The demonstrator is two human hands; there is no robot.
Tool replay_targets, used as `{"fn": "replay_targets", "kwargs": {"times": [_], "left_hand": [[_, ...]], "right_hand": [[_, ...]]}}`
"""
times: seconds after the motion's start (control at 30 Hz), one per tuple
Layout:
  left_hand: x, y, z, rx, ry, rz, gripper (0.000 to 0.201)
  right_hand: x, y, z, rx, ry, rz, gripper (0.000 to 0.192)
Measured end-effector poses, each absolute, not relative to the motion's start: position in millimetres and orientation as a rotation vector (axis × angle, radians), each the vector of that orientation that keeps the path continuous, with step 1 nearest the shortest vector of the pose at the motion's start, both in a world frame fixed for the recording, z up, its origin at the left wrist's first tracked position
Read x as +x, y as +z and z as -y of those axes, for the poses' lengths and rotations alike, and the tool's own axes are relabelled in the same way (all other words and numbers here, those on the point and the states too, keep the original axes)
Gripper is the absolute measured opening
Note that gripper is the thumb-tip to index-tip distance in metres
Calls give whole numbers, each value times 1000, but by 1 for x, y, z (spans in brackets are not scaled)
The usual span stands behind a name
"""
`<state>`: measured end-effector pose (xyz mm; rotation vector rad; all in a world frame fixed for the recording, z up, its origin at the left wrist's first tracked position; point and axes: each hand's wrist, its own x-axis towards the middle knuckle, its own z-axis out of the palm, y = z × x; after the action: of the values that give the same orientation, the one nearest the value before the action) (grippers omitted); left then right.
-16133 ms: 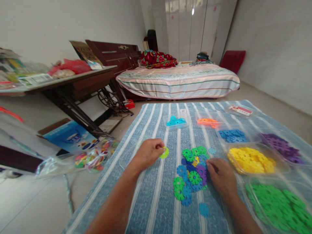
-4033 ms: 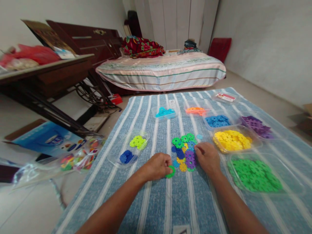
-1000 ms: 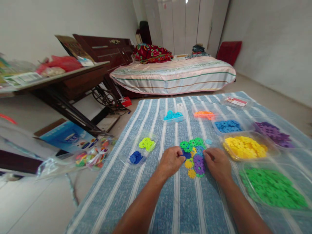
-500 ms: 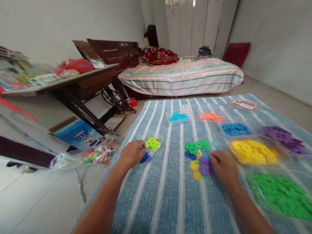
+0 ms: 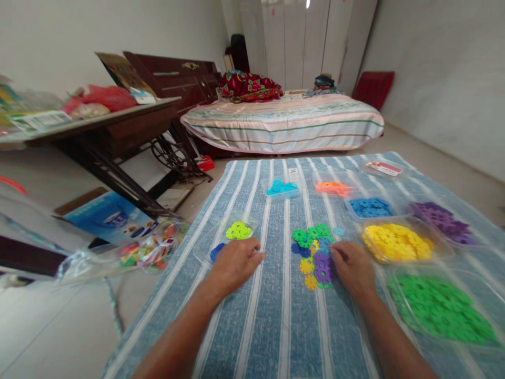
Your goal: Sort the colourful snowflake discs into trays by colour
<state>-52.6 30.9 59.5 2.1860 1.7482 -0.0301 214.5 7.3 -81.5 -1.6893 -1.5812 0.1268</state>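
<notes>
My left hand [image 5: 237, 264] is above the cloth, its fingers pinched together; whatever they hold, if anything, is hidden. Just behind it, a clear tray [image 5: 202, 251] holds lime-green notched discs [image 5: 238, 230] and dark blue discs [image 5: 217, 252]. My right hand [image 5: 354, 267] is closed, thumb and fingertips at the right edge of a flat cluster of notched plastic discs, with green discs [image 5: 311, 235], yellow discs [image 5: 307, 266] and purple discs [image 5: 323, 267]. What sits between those fingertips is too small to make out. A pale blue disc [image 5: 338, 231] lies beside the cluster.
Trays of green discs [image 5: 442, 310], yellow discs [image 5: 398, 243], blue discs [image 5: 370, 207] and purple pieces [image 5: 444, 223] stand at the right. Light blue discs [image 5: 282, 188] and orange discs [image 5: 332, 188] are farther back. A bed [image 5: 284, 126] stands beyond the striped cloth [image 5: 272, 321].
My left hand has come away from the dark blue discs in the tray, moving right towards the cluster, fingers pinched. My right hand stays at the cluster's edge. The view has shifted slightly.
</notes>
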Motion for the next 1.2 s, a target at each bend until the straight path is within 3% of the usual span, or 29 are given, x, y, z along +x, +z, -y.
{"fn": "replay_targets", "kwargs": {"times": [0.3, 0.5, 0.63, 0.8, 1.03, 1.2], "left_hand": [[26, 9, -18, 2332, -62, -1518, 25], [30, -3, -24, 2280, 12, -1514, 14], [22, -12, -31, 2042, 200, -1455, 3], [18, -15, -26, 1643, 290, -1216, 9], [32, -5, -5, 2125, 37, -1407, 8], [26, -9, -5, 2105, 118, -1359, 7]], "right_hand": [[215, -81, -8, -1693, 135, 1593, 24], [215, -82, -9, -1682, 122, 1596, 23], [214, -80, -9, -1698, 125, 1581, 23], [214, -80, -8, -1701, 133, 1580, 22], [214, -78, -8, -1701, 134, 1578, 24], [213, -78, -9, -1691, 114, 1581, 23]]}}
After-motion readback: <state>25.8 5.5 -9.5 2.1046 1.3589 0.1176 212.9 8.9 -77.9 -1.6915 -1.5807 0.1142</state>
